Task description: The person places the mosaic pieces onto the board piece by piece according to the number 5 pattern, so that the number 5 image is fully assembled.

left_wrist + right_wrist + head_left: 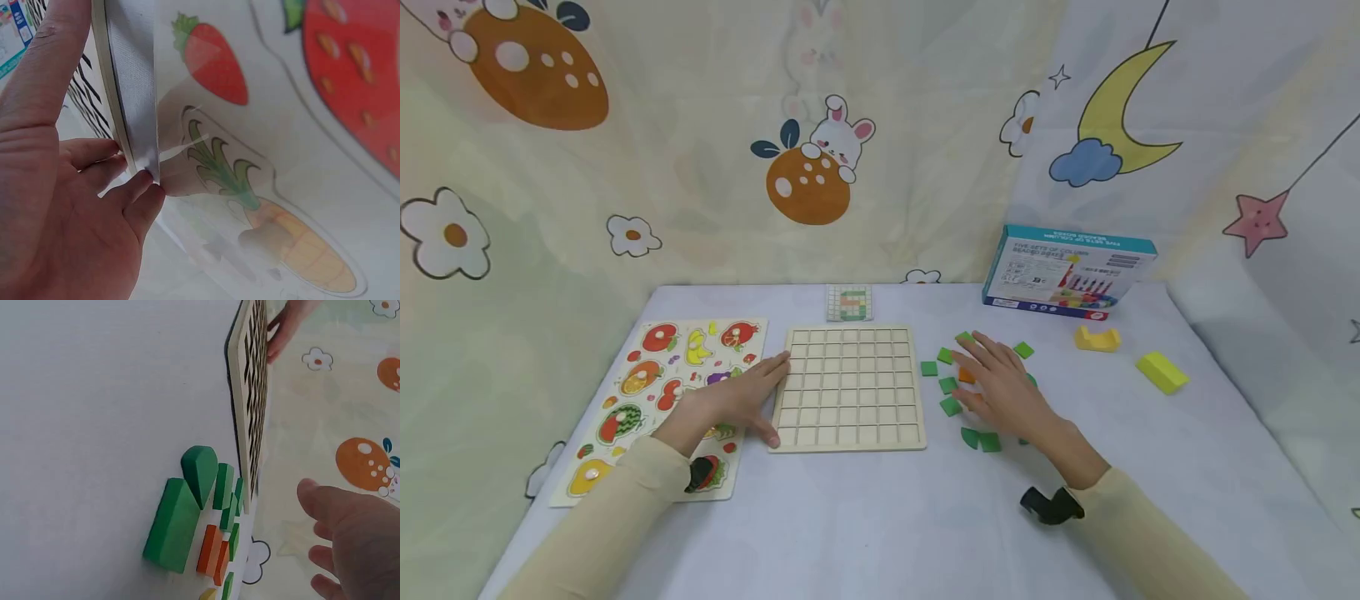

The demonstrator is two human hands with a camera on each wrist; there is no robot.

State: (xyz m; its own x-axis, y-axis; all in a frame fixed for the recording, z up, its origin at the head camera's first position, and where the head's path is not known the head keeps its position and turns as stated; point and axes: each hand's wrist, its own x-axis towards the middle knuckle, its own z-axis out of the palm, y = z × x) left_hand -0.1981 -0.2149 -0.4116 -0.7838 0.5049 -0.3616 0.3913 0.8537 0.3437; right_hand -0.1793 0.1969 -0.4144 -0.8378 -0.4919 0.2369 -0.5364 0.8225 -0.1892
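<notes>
1. Cream sleeves (598, 533) lie nearest, entering at lower left and lower right of the frame; a low cuff could sweep loose pieces aside.
2. At the frame's centre, the gridded board (850, 387) lies flat on the table (865, 533), its cells bare; a one-sided push could skew it.
3. Along its left edge, the left grip (737, 404) is spread, touching rather than clasping, so the board may slide if pushed leftward.
4. Just right of the board, green pieces (990, 442) and orange pieces (966, 376) sit close-set; picking one could nudge its neighbours.
5. Above these, the right grip (1003, 387) is loosely spread, holding nothing visible; because it hides some pieces, one could be knocked.
6. At frame left, the fruit board (651, 400) lies under the left forearm; a dragging wrist might shift it.
</notes>
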